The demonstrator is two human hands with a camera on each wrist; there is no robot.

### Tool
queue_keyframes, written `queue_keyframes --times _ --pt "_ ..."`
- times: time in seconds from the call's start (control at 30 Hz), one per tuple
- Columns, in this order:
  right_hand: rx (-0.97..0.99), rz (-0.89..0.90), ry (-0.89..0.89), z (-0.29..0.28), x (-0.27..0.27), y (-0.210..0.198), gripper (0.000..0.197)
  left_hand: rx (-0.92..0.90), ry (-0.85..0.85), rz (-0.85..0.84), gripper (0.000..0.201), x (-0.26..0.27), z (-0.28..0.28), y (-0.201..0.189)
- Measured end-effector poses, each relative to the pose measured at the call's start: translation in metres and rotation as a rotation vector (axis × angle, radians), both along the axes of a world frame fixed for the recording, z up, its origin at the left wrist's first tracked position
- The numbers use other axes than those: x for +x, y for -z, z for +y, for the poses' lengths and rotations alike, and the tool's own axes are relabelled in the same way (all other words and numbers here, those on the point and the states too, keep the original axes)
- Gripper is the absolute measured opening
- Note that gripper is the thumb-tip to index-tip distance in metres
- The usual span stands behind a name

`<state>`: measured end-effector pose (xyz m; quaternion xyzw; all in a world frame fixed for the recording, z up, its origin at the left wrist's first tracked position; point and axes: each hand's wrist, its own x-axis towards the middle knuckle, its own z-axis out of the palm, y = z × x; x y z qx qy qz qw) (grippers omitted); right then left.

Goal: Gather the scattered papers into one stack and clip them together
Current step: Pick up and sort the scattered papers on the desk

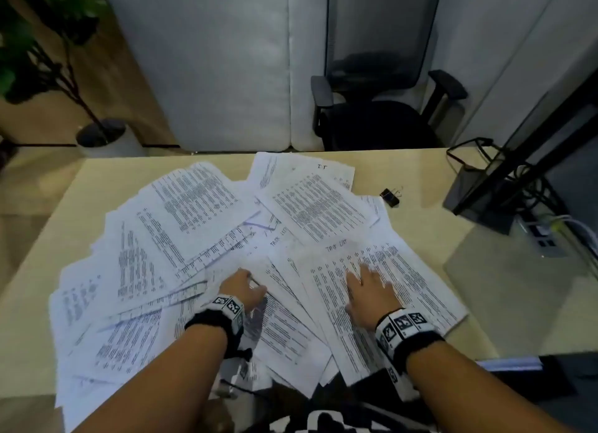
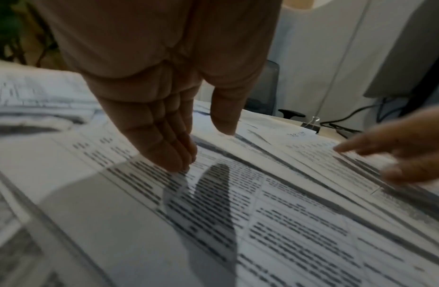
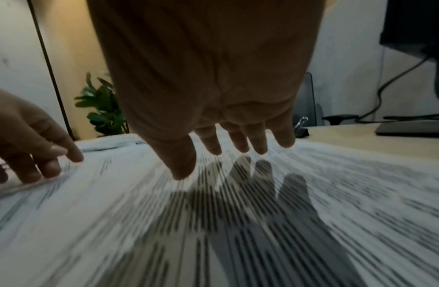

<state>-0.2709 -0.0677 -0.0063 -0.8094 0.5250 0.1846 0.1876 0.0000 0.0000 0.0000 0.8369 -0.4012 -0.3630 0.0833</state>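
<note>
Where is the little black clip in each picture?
Head view: the black binder clip lies on the bare desk, right of the far papers.
Left wrist view: it shows far right of middle, beyond the papers.
Right wrist view: it peeks out beside the right hand's little finger.
Shared landmark: the office chair.

White papers [image 1: 207, 206] with black printed lines, a black binder clip [image 1: 390, 197], pale beige counter [image 1: 430, 173].

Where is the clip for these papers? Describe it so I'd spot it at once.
Start at the light wooden desk and find the fan of printed papers. Just past their far right edge, toward the monitor stand, lies the binder clip on bare wood. It is the only small black thing there, with silver wire handles.
</note>
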Motion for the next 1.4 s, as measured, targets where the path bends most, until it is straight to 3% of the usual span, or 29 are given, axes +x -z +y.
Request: queue_keyframes --times 0.13,0.33,0.47,0.6,0.7,0.87,1.0,1.1,1.2,1.3,1.4 --pt "0.025 -0.012 -0.001 0.008 -0.002 0.007 0.078 -0.108 -0.253 0.202 0.102 -0.011 -0.004 0.010" --pt "0.055 -0.215 -0.045 0.014 0.010 0.002 0.074 -0.316 -0.457 0.319 0.129 -0.045 -0.014 0.015" --pt "0.081 -0.368 -0.089 0.006 0.010 -0.001 0.071 -0.380 -0.512 0.307 0.118 -0.053 -0.013 0.013" --pt "-0.006 -0.413 0.024 -0.025 0.005 -0.008 0.062 -0.438 -0.487 0.274 0.103 -0.025 -0.005 0.001" --pt "-0.103 -0.391 -0.009 -0.053 0.012 -0.014 0.056 -0.416 -0.489 0.215 0.098 0.009 0.008 -0.007" --pt "-0.096 -0.257 -0.094 -0.083 0.049 -0.006 0.082 -0.414 -0.672 0.134 0.086 0.048 0.031 -0.010" --pt "-0.022 -0.138 -0.122 -0.090 0.078 0.005 0.094 -0.367 -0.642 0.183 0.100 0.054 0.044 -0.005" --pt "-0.033 -0.124 -0.051 -0.091 0.088 0.016 0.092 -0.342 -0.563 0.142 0.104 0.055 0.050 -0.002" --pt "-0.193 -0.116 -0.035 -0.091 0.091 0.019 0.078 -0.395 -0.682 0.129 0.096 0.068 0.054 0.000" --pt "-0.203 -0.085 -0.063 -0.095 0.091 0.016 0.071 -0.441 -0.783 0.129 0.080 0.082 0.058 -0.003" --pt "-0.167 -0.232 -0.097 -0.091 0.093 0.011 0.074 -0.447 -0.729 0.164 0.070 0.084 0.055 -0.004"
